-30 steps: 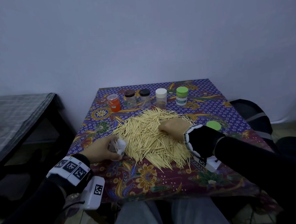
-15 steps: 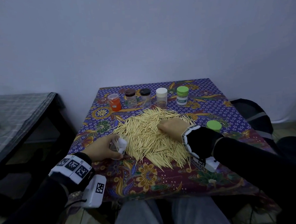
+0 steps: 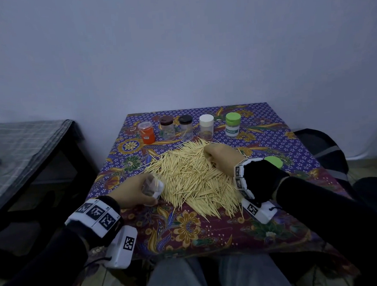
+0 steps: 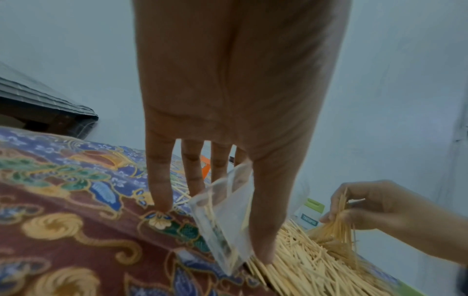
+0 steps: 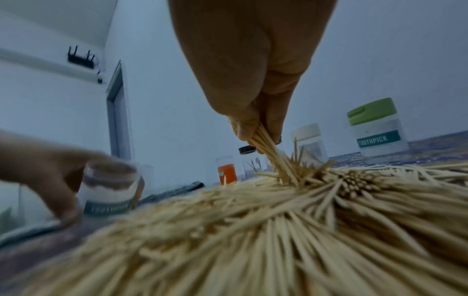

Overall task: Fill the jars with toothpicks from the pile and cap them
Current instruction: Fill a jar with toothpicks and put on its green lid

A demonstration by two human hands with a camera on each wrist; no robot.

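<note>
Left hand (image 3: 133, 192) is wrapped round an uncapped clear jar (image 3: 153, 186), tilted, mouth toward the toothpick pile (image 3: 192, 176), at the pile's 8 o'clock edge. Right hand (image 3: 223, 157) is closed, pinching a bunch of toothpicks (image 5: 268, 148) at the pile's 2 o'clock. A loose green cap (image 3: 273, 162) lies just beyond that wrist at 3 o'clock. Five capped jars (image 3: 187, 129) line the worktop (image 3: 295, 148) at 12 o'clock, the pile's far edge reaching their bases. Patterned cloth shows bare along the near edge at 6 o'clock and the right side.
</note>
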